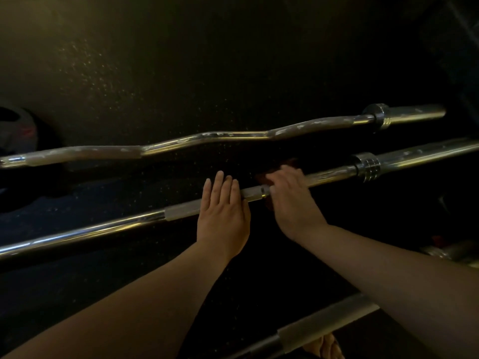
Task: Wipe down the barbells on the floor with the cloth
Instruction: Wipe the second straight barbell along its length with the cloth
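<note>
Right hand (290,200) is gripping what seems a reddish cloth (269,177) around straight chrome barbell (103,226) | left hand (223,213) is resting flat, fingers extended | curled chrome bar (207,138) is lying beyond.

Both hands (259,203) on straight barbell (85,233)

Dark rubber floor (181,73), speckled with pale flecks, dim light. Lying on it: a curved bar (207,138) farthest off, running left to right, chrome patchy, collar and sleeve at its right end. Nearer, a straight bar (103,229) runs roughly parallel to it, the two apart, rising to the right, with a collar (366,167) and a sleeve past it. Nearest, at the bottom edge, part of a third bar (324,325). Far left, a dark round thing (15,133), maybe a weight plate, too dim to tell.
</note>
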{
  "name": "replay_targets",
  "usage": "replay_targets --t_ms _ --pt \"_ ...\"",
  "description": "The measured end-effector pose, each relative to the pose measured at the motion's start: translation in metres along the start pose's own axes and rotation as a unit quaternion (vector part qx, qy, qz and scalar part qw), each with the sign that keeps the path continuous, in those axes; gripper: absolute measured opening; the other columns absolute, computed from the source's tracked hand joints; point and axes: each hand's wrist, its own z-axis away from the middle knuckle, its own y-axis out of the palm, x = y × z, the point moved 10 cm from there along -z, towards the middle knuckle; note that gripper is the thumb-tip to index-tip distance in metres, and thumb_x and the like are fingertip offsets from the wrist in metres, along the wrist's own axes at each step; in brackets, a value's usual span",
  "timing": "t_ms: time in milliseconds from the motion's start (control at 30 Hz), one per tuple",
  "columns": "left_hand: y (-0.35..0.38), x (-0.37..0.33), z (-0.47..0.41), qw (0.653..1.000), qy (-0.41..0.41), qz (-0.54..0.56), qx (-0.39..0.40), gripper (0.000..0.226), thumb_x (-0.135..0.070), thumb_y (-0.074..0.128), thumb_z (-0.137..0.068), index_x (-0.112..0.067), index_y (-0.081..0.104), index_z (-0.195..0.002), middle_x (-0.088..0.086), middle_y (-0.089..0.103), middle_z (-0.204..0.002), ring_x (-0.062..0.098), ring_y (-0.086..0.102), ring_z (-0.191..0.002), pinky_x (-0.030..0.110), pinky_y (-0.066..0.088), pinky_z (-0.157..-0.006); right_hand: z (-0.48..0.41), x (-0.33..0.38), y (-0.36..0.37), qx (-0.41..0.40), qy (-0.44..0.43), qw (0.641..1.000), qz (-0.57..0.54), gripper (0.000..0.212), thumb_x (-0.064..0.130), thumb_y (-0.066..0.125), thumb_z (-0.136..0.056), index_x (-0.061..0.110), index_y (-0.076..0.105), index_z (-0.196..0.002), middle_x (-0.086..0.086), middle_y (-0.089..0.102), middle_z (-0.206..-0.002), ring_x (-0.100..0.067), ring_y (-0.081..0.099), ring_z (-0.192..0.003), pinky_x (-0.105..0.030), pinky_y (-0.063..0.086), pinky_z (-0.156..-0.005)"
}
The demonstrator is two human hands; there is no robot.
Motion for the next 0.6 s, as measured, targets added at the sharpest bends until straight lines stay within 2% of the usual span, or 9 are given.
replay_targets --t_ms 100,133,233,300,367,467,500,533,600 --pt "0.000 -0.002 0.000 1.000 0.012 0.001 -0.009 0.065 -0.043 -0.005 -0.102 -0.011 -0.001 -0.159 0.005 -0.010 -0.169 0.020 -0.031 -0.148 0.042 -0.024 -0.119 0.005 -0.018 -0.006 0.036 -0.072 0.996 0.044 0.050 0.027 0.029 -0.103 0.009 0.043 -0.148 -0.009 0.043 -0.152 -0.026 0.026 -0.150 -0.048 0.017 -0.126" --pt "-0.001 -0.001 0.000 1.000 0.015 0.005 -0.012 0.066 -0.043 -0.007 -0.102 -0.011 0.000 -0.159 0.005 -0.009 -0.169 0.019 -0.030 -0.148 0.041 -0.024 -0.119 0.006 -0.037 -0.012 0.017 -0.054 0.997 0.047 0.047 0.027 0.031 -0.104 0.009 0.045 -0.145 -0.009 0.045 -0.149 -0.027 0.029 -0.149 -0.049 0.017 -0.126" --pt "-0.001 -0.001 0.000 1.000 0.017 0.008 -0.008 0.069 -0.045 -0.011 -0.099 -0.012 -0.002 -0.159 0.005 -0.010 -0.169 0.018 -0.032 -0.148 0.041 -0.024 -0.119 0.012 -0.090 -0.036 -0.076 0.093 0.993 -0.018 0.042 0.024 0.032 -0.104 0.008 0.048 -0.140 -0.011 0.043 -0.148 -0.027 0.025 -0.150 -0.049 0.017 -0.127" --pt "0.000 -0.003 0.000 1.000 0.007 0.012 0.002 0.067 -0.044 -0.010 -0.101 -0.012 -0.004 -0.159 0.004 -0.013 -0.168 0.019 -0.033 -0.147 0.042 -0.024 -0.119 0.012 -0.081 -0.033 -0.091 0.140 0.985 -0.034 0.040 0.017 0.041 -0.103 0.005 0.048 -0.141 -0.013 0.042 -0.150 -0.028 0.021 -0.152 -0.043 0.015 -0.127" --pt "-0.001 -0.007 -0.002 1.000 -0.005 0.015 0.009 0.064 -0.044 -0.006 -0.103 -0.013 -0.004 -0.159 0.004 -0.014 -0.168 0.019 -0.033 -0.147 0.043 -0.023 -0.120 0.009 -0.048 -0.025 -0.068 0.094 0.993 -0.026 0.041 0.010 0.049 -0.101 0.002 0.050 -0.141 -0.015 0.046 -0.148 -0.030 0.027 -0.150 -0.047 0.015 -0.127" --pt "-0.002 -0.010 -0.004 1.000 0.000 0.010 0.005 0.065 -0.044 -0.006 -0.102 -0.013 -0.002 -0.159 0.003 -0.013 -0.168 0.019 -0.032 -0.147 0.042 -0.025 -0.118 0.011 -0.020 -0.016 0.005 -0.044 0.999 -0.020 0.046 0.021 0.030 -0.106 0.004 0.049 -0.143 -0.012 0.048 -0.145 -0.030 0.034 -0.146 -0.050 0.018 -0.126" --pt "-0.002 -0.011 -0.005 1.000 0.007 0.016 0.002 0.067 -0.046 -0.008 -0.101 -0.014 -0.002 -0.159 0.003 -0.012 -0.168 0.018 -0.033 -0.147 0.040 -0.026 -0.117 0.009 -0.032 -0.018 0.012 -0.053 0.999 -0.001 0.046 0.025 0.028 -0.106 0.007 0.049 -0.143 -0.009 0.048 -0.144 -0.029 0.036 -0.143 -0.049 0.021 -0.125" --pt "-0.002 -0.010 -0.005 1.000 0.015 0.023 0.001 0.070 -0.047 -0.011 -0.099 -0.014 -0.002 -0.159 0.002 -0.012 -0.169 0.017 -0.033 -0.147 0.039 -0.027 -0.117 0.006 -0.051 -0.022 0.005 -0.032 0.999 0.011 0.043 0.026 0.030 -0.107 0.010 0.050 -0.141 -0.007 0.049 -0.141 -0.027 0.040 -0.140 -0.047 0.025 -0.123" --pt "-0.001 -0.008 -0.005 0.999 0.033 0.023 -0.004 0.072 -0.049 -0.014 -0.096 -0.014 -0.003 -0.159 0.002 -0.012 -0.169 0.016 -0.034 -0.147 0.038 -0.027 -0.117 0.006 -0.094 -0.042 -0.056 0.063 0.996 -0.008 0.037 0.025 0.034 -0.107 0.011 0.051 -0.137 -0.007 0.050 -0.139 -0.027 0.041 -0.137 -0.047 0.027 -0.122"
